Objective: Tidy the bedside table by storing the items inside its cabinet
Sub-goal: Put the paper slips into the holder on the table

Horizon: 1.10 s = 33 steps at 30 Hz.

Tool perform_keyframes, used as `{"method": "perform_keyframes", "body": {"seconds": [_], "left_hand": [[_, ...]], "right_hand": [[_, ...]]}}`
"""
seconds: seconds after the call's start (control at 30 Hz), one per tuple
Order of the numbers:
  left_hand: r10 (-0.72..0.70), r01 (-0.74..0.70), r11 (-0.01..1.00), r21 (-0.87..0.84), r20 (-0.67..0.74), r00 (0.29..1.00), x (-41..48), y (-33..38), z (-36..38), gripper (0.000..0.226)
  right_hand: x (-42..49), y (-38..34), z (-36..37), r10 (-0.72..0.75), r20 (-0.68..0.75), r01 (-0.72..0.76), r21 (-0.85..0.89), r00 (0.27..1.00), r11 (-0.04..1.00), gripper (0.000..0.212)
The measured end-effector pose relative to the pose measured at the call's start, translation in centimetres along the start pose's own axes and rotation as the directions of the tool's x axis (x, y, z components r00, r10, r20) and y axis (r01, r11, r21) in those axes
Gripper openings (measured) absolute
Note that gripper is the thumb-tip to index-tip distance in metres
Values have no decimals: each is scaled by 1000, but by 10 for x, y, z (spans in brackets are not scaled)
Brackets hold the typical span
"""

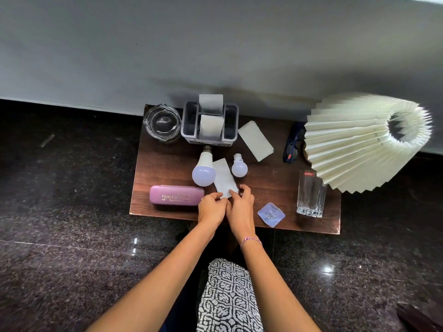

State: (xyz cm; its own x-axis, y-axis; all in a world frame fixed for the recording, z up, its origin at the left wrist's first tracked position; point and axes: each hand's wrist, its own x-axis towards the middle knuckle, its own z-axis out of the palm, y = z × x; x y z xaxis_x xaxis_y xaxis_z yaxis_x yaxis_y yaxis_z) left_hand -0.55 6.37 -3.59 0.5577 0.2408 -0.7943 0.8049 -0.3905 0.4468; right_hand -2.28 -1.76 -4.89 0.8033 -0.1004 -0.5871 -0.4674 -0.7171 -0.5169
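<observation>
The left hand (pixel 212 208) and right hand (pixel 241 204), fingers curled, pinch the near end of a white paper slip (pixel 224 174) lying between the large bulb (pixel 203 170) and small bulb (pixel 239 166). The pink case (pixel 176 195), ashtray (pixel 161 122), glass (pixel 310 195) and spectacles (pixel 292 144) all sit on the table (pixel 163 161), so storing looks barely begun. The cabinet is out of view.

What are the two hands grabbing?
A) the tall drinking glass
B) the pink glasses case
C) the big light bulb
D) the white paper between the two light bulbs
D: the left hand and the right hand both pinch the near end of the white paper, which lies between the large bulb and the small bulb.
</observation>
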Motion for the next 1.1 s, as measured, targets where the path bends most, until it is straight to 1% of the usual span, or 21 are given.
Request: {"method": "perform_keyframes", "body": {"seconds": [0.13, 0.23, 0.37, 0.43, 0.47, 0.6, 0.73, 0.8, 0.87, 0.93, 1.0, 1.03, 1.07, 1.1], "left_hand": [[-13, 13, 999, 33, 18, 1000, 3, 2, 0, 36], [-17, 16, 999, 52, 19, 1000, 5, 2, 0, 37], [-21, 21, 999, 43, 11, 1000, 4, 1, -1, 38], [-24, 24, 999, 28, 12, 1000, 3, 0, -2, 39], [-29, 28, 999, 14, 13, 1000, 2, -2, -2, 39], [-79, 81, 993, -90, 29, 996, -3, -7, -3, 43], [-125, 150, 945, -290, 104, 987, -11, -10, -6, 51], [-130, 182, 904, -387, 156, 979, -13, -8, -10, 49], [-117, 203, 883, -424, 219, 969, -16, -4, -13, 40], [-75, 177, 888, -424, 246, 966, -19, 2, -16, 31], [-43, 125, 906, -405, 206, 978, -23, 8, -18, 22], [-23, 82, 927, -365, 163, 986, -25, 11, -20, 19], [14, 19, 958, -288, 112, 994, -26, 15, -22, 17], [69, -58, 983, -173, 61, 996, -26, 19, -25, 17]], "right_hand": [[1, 0, 1, 16, 3, -16, 47, 1000, 999, 33], [0, 3, 3, -20, -30, 21, 5, 999, 1000, 36], [-2, 6, 5, -24, -2, 24, -26, 1000, 999, 33], [-7, 8, 5, -63, 3, 63, -58, 998, 996, 34], [-10, 9, 4, -76, 0, 76, -47, 997, 996, 34], [-27, 10, -7, -136, -17, 136, 6, 991, 991, 34], [-42, 12, -24, -230, -12, 230, 32, 973, 973, 38], [-46, 13, -33, -270, -6, 270, 51, 963, 962, 38], [-49, 13, -42, -306, -4, 305, 73, 952, 949, 39], [-51, 13, -49, -343, -2, 341, 93, 939, 935, 41], [-52, 11, -54, -362, -10, 361, 124, 932, 924, 40], [-52, 10, -56, -365, -26, 364, 144, 931, 920, 37], [-52, 9, -59, -364, -52, 367, 163, 930, 916, 34], [-52, 7, -62, -361, -90, 371, 175, 928, 912, 32]]}}
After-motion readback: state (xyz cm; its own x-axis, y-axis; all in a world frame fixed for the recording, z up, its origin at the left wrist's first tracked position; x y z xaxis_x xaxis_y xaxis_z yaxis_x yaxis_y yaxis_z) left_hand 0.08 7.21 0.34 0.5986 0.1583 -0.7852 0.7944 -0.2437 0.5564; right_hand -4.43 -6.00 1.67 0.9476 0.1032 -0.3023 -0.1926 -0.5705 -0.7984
